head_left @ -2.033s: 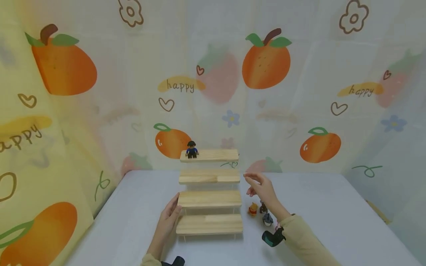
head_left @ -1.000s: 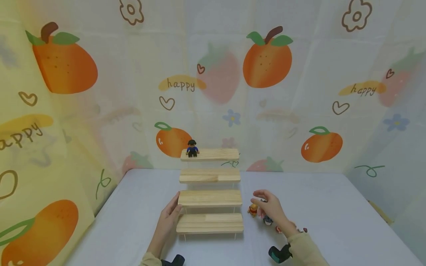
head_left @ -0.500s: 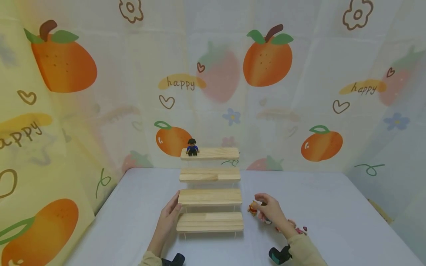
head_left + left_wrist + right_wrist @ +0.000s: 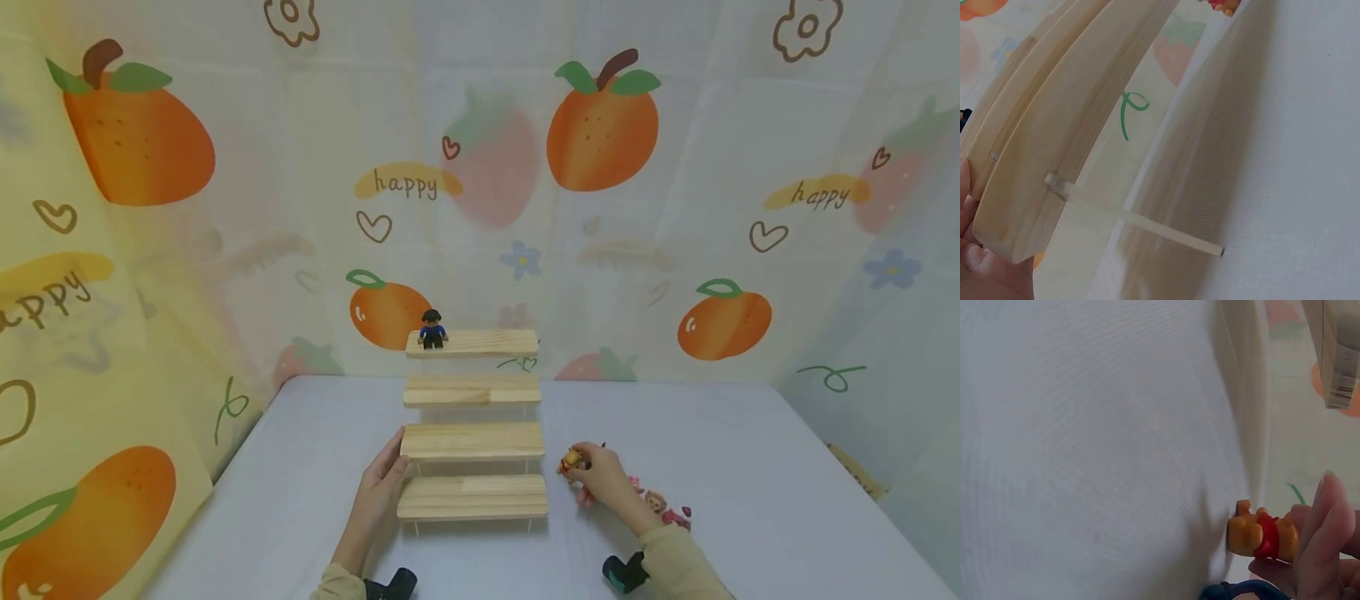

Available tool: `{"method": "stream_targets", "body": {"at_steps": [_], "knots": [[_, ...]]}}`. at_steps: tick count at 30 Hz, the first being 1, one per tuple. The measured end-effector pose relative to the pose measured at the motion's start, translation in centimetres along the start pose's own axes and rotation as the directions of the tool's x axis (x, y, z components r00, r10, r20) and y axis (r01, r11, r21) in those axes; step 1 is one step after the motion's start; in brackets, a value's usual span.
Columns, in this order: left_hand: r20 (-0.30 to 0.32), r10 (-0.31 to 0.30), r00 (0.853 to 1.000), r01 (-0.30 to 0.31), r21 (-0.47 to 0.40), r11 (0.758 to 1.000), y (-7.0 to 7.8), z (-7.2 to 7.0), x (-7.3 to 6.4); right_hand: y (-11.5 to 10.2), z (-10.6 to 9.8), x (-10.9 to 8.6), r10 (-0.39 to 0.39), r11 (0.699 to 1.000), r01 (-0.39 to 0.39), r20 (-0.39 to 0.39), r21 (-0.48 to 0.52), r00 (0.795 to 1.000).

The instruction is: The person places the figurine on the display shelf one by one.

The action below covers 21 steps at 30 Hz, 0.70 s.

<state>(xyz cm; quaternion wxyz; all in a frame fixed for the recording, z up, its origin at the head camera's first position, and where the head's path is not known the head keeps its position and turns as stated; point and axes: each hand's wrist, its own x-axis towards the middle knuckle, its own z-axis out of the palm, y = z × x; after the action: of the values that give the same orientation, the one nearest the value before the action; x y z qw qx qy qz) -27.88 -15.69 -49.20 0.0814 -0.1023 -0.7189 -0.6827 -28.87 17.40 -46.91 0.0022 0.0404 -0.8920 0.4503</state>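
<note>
A four-tier wooden step shelf (image 4: pixel 472 440) on clear legs stands on the white table. My left hand (image 4: pixel 379 485) holds the left end of its second board from the bottom, thumb in front; part of that hand shows at the board ends in the left wrist view. Right of the shelf, my right hand (image 4: pixel 609 482) pinches a small Winnie-the-Pooh figurine (image 4: pixel 1266 537), yellow with a red shirt. Its feet are close to the table, and fingers cover its head in the right wrist view. On the top board at left sits a toy figure (image 4: pixel 432 331) with black hair and a blue top.
More small figurines, among them a pink one (image 4: pixel 677 517) and a brown-headed one (image 4: pixel 656 500), lie by the right wrist. A dark blue curved piece (image 4: pixel 1252 588) shows below Pooh. A fruit-print curtain (image 4: pixel 480 208) closes off the table's back and sides.
My right hand has come down from beside the upper boards to the figurines, and its fingers now pinch Pooh. My left hand keeps its place on the shelf.
</note>
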Motion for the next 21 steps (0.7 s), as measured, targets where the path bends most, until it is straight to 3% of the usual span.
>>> {"method": "stream_targets", "body": {"at_steps": [14, 21], "knots": [[0.005, -0.013, 1.000, 0.013, -0.006, 1.000, 0.09, -0.16, 0.01, -0.23, 0.39, -0.13, -0.019, 1.000, 0.019, -0.008, -0.001, 1.000], [0.001, 0.011, 1.000, -0.011, -0.004, 1.000, -0.18, -0.05, 0.15, -0.25, 0.25, -0.42, -0.057, 0.998, 0.057, -0.038, 0.015, 0.998]]}}
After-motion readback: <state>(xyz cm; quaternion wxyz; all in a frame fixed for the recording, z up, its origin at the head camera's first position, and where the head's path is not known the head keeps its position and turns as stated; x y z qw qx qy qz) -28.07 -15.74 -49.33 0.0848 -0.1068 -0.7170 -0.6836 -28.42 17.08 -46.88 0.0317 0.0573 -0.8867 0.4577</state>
